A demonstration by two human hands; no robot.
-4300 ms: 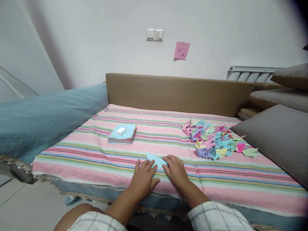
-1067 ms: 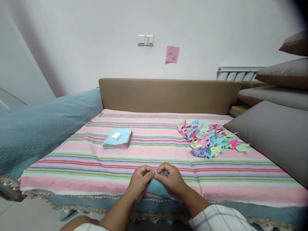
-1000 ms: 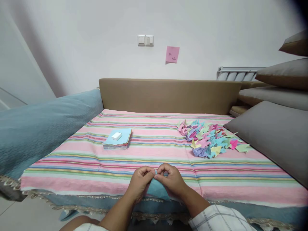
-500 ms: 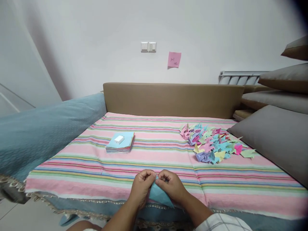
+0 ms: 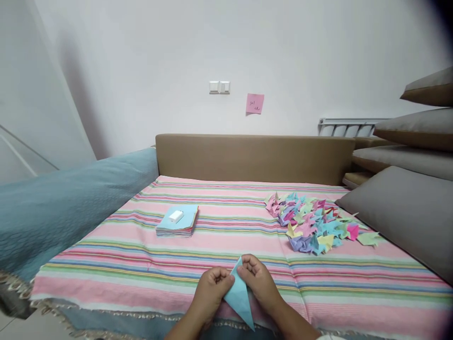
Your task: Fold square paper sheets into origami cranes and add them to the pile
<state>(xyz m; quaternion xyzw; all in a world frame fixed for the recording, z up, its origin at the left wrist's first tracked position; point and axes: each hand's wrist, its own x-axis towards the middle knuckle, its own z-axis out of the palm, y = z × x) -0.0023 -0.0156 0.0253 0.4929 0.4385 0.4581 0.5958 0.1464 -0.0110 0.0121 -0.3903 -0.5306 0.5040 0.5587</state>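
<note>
Between my hands is a light blue sheet of origami paper [image 5: 239, 296], folded into a pointed shape with one tip up and a long point hanging down. My left hand [image 5: 213, 289] pinches its left edge between thumb and fingers. My right hand [image 5: 257, 279] grips it near the upper tip, thumb on the front. Both hands are above the front part of the striped cloth [image 5: 123, 278]. Folded paper cranes [image 5: 314, 222] in several colours lie heaped at the right. A stack of square paper [image 5: 177, 229] sits at the left, with a small white block [image 5: 176, 216] on top.
Grey cushions [image 5: 399, 217] are piled along the right side. A brown backrest [image 5: 255, 158] closes off the far side, and a blue-covered armrest [image 5: 81, 193] runs along the left. On the wall are a pink note [image 5: 255, 103] and switches [image 5: 219, 87].
My hands have shifted on the blue paper; its upper tip now shows above my fingers and more of its face is visible. The view has tilted up slightly.
</note>
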